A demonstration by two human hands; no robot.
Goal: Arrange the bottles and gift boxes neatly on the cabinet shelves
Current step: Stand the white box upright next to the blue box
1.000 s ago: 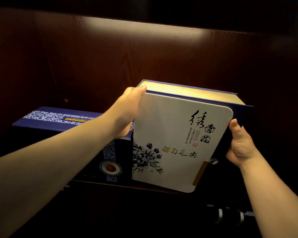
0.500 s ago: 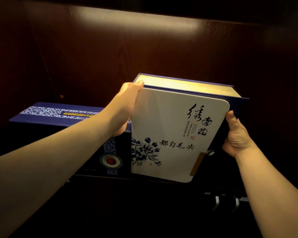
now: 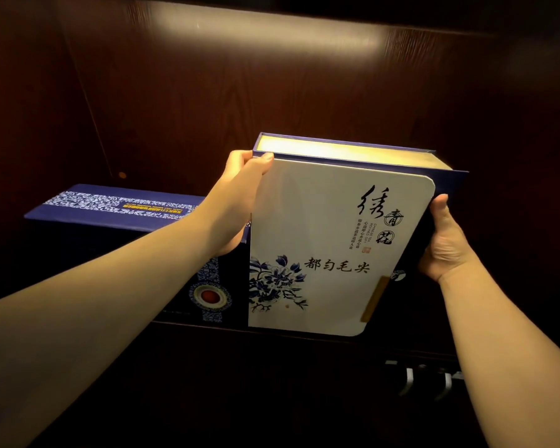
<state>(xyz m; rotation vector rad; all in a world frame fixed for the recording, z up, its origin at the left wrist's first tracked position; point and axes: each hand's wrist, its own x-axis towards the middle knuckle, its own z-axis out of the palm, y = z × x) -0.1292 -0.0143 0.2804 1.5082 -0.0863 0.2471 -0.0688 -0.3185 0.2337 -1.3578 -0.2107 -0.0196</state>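
Hands are holding a large gift box [image 3: 330, 240] between them, and we are looking at it from above and in front, inside a dark wooden cabinet [image 3: 272, 92]. We are seeing the left hand [image 3: 236, 202] gripping the box at its upper left corner: the thumb is lying on the white front cover and the other fingers [image 3: 240, 156] are wrapping around the left side, closed on the edge. The right hand [image 3: 446, 240] is gripping the right side of the same box, with the thumb pressing on the front edge near the upper right corner; its other fingers are hiding behind the box, so we cannot tell how they are bending. The box is standing upright on the shelf [image 3: 272, 334], with its white cover facing us, showing black calligraphy and a blue flower drawing, and its top is shining gold under the light. The box is looking slightly tilted, with its lower right corner hanging a little over the shelf front. Just beside it on the left, touching or almost touching, a dark blue gift box [image 3: 117, 215] is standing on the same shelf, lower in height, with a patterned band and a round red emblem on its front. Below the shelf, on the right, some pale objects [image 3: 427, 379] are showing in the dark, too dim to identify.
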